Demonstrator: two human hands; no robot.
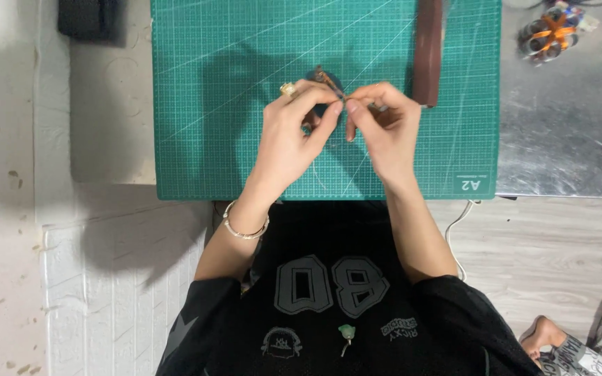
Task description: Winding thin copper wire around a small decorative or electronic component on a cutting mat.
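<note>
Both my hands meet over the green cutting mat (231,104). My left hand (294,132), with a ring on one finger and a thin bangle at the wrist, pinches a small thin brown piece (329,80) between thumb and fingertips. My right hand (384,122) pinches the same piece from the other side, fingertips touching those of the left. The piece is mostly hidden by the fingers. A thin pale thread (318,177) seems to hang below the hands.
A dark brown leather strip (428,49) lies upright on the mat to the right of my hands. A shiny metal plate (559,125) lies right of the mat, with an orange and silver object (550,31) on it. A dark object (86,17) sits top left. A white cable (458,223) hangs near the table edge.
</note>
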